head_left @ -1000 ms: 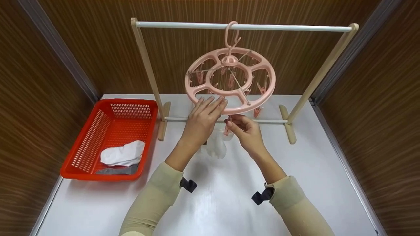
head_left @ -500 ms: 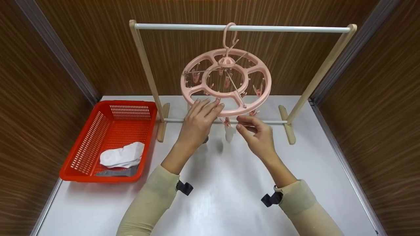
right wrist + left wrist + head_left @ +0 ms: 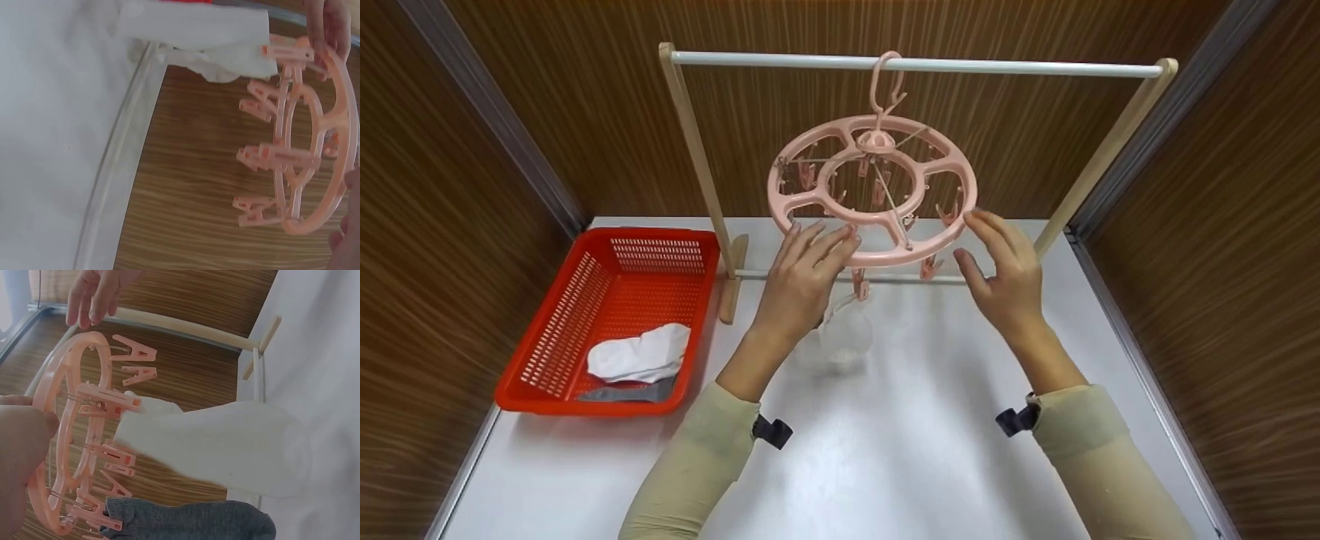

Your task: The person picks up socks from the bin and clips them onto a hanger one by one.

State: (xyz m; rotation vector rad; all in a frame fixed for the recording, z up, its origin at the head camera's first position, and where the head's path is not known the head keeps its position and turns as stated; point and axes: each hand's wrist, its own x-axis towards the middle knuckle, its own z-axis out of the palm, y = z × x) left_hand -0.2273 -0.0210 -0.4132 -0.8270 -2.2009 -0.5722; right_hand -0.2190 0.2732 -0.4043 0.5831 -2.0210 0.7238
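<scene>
A pink round clip hanger [image 3: 877,259] hangs by its hook from a rack's white bar. My left hand [image 3: 799,285] holds the front-left rim, fingers laid over the top and thumb mostly hidden below. My right hand [image 3: 1009,274] is at the right rim, fingers nearly straight and thumb apart, fingertips touching or very close to it. From a front clip [image 3: 860,286] hangs a white sock [image 3: 219,444], also seen in the right wrist view. A grey sock [image 3: 191,520] hangs from another clip nearer my left hand. Several other pink clips [image 3: 135,349] hold nothing.
On the left stands a red basket [image 3: 521,352] with a folded white sock [image 3: 639,354] and a grey sock [image 3: 641,391] inside. The rack's wooden posts [image 3: 690,142] stand on the white table [image 3: 855,465]. Wood-grain walls [image 3: 1222,262] enclose the space.
My right hand has let go of the front clip and moved right and up to the right rim. The hanger has shifted slightly left. The left hand stays on the rim.
</scene>
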